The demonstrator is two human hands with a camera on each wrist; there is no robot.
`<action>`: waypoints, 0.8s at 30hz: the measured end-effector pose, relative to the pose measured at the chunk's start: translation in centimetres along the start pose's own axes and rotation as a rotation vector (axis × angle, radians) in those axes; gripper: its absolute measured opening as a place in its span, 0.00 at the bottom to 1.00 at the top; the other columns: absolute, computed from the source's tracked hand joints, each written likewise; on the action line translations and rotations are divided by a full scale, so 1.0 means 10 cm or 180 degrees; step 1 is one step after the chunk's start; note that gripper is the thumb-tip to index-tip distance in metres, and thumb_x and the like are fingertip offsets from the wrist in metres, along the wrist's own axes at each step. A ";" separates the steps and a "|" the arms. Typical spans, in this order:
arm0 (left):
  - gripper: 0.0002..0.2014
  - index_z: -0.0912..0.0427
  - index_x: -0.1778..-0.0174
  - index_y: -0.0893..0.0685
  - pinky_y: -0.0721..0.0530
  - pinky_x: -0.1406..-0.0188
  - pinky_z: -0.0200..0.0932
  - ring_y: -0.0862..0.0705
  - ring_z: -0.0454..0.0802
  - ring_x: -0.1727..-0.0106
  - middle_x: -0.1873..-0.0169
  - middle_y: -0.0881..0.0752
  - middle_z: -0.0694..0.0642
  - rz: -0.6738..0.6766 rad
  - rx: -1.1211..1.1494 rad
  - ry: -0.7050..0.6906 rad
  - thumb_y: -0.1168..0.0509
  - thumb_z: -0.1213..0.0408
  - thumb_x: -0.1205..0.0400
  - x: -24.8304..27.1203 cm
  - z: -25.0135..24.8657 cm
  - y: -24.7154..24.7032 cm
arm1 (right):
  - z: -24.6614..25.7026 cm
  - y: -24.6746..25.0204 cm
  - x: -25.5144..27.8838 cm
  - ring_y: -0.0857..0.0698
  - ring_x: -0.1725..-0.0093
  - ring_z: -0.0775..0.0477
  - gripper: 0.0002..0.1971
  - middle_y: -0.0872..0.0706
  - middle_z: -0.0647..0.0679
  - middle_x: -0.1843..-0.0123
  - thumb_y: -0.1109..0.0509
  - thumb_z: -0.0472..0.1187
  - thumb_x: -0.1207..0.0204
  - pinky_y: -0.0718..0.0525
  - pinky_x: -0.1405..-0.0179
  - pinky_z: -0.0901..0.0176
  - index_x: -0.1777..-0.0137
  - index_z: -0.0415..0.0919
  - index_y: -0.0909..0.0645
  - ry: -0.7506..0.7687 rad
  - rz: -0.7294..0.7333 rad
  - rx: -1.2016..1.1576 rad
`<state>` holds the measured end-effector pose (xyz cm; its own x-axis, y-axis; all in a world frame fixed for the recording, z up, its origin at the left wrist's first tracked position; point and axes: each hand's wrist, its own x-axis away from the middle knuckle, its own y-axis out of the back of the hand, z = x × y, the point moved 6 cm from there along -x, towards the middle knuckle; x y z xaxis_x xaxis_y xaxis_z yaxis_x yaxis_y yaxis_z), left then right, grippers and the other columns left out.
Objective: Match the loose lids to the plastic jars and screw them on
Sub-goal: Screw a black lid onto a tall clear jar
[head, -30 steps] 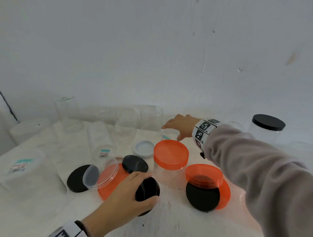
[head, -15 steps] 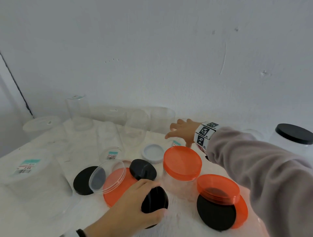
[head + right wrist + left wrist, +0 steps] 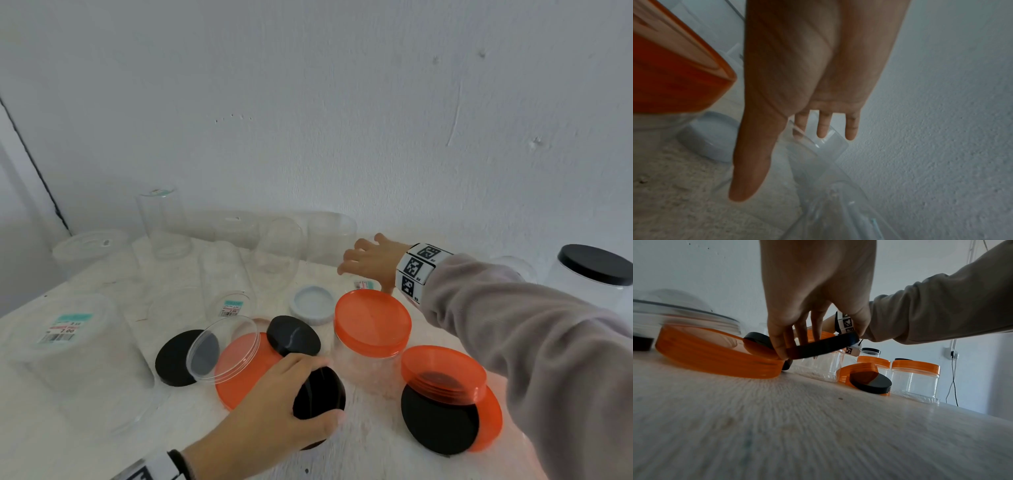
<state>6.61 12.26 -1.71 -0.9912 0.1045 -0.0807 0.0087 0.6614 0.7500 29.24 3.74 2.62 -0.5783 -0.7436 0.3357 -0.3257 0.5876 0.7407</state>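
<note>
My left hand point(image 3: 294, 397) grips a black lid point(image 3: 320, 397) by its rim near the table's front; in the left wrist view the fingers point(image 3: 781, 344) curl round that black lid point(image 3: 824, 345), tilted just above the table. My right hand point(image 3: 366, 260) reaches to the back with straight, spread fingers over a clear jar point(image 3: 330, 236) lying by the wall; the right wrist view shows the fingers point(image 3: 822, 128) above the jar's rim point(image 3: 818, 142), holding nothing. A clear jar capped with an orange lid point(image 3: 372, 320) stands between my hands.
Loose lids lie around: a white lid point(image 3: 312, 304), two more black lids point(image 3: 293, 335) point(image 3: 438, 418), orange lids point(image 3: 246, 370) point(image 3: 443, 371) and a clear lid point(image 3: 222, 349). Several clear open jars point(image 3: 78, 346) crowd the left and back. A black-capped jar point(image 3: 594, 274) stands far right.
My right hand has spread its fingers and moved farther back toward the lying clear jar. The left hand keeps its grip on the black lid.
</note>
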 end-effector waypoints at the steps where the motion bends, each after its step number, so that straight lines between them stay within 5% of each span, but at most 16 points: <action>1: 0.26 0.23 0.40 0.35 0.32 0.49 0.15 0.38 0.14 0.37 0.43 0.32 0.18 -0.0003 -0.0011 -0.0008 0.40 0.28 0.34 0.00 0.00 0.00 | 0.00 0.01 0.01 0.38 0.22 0.41 0.48 0.36 0.50 0.20 0.18 0.46 0.33 0.35 0.27 0.40 0.19 0.53 0.46 -0.0022 -0.0004 -0.0037; 5: 0.31 0.28 0.32 0.32 0.30 0.49 0.16 0.38 0.14 0.36 0.43 0.32 0.18 -0.0061 -0.0010 -0.0078 0.40 0.29 0.31 0.01 -0.01 0.00 | -0.07 0.07 0.08 0.30 0.27 0.43 0.49 0.30 0.49 0.23 0.18 0.47 0.34 0.31 0.29 0.45 0.19 0.48 0.46 -0.0159 -0.0111 -0.0233; 10: 0.30 0.34 0.27 0.30 0.28 0.43 0.23 0.32 0.20 0.36 0.40 0.29 0.22 -0.0061 0.0096 -0.0109 0.42 0.32 0.26 0.03 -0.04 0.02 | -0.18 0.15 0.29 0.32 0.30 0.43 0.53 0.38 0.44 0.23 0.21 0.49 0.31 0.26 0.35 0.50 0.15 0.53 0.56 -0.0345 -0.0457 -0.0424; 17: 0.24 0.37 0.25 0.31 0.28 0.52 0.16 0.29 0.23 0.39 0.37 0.27 0.29 -0.0130 0.0269 0.0001 0.40 0.43 0.18 0.09 -0.09 0.08 | -0.29 0.33 0.75 0.33 0.38 0.47 0.51 0.36 0.46 0.33 0.17 0.47 0.40 0.18 0.55 0.56 0.22 0.47 0.45 -0.0791 -0.1032 -0.1195; 24: 0.23 0.39 0.24 0.30 0.32 0.54 0.12 0.30 0.18 0.44 0.39 0.28 0.29 -0.0179 0.0367 -0.0024 0.41 0.45 0.16 0.15 -0.17 0.19 | -0.27 0.54 1.38 0.30 0.39 0.42 0.45 0.29 0.43 0.33 0.19 0.51 0.40 0.21 0.44 0.47 0.27 0.36 0.36 -0.1409 -0.1933 -0.1671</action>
<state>4.90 12.44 0.71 -0.9896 0.0702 -0.1259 -0.0315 0.7473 0.6638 21.55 -4.22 12.81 -0.6878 -0.6237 -0.3713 -0.3483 -0.1652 0.9227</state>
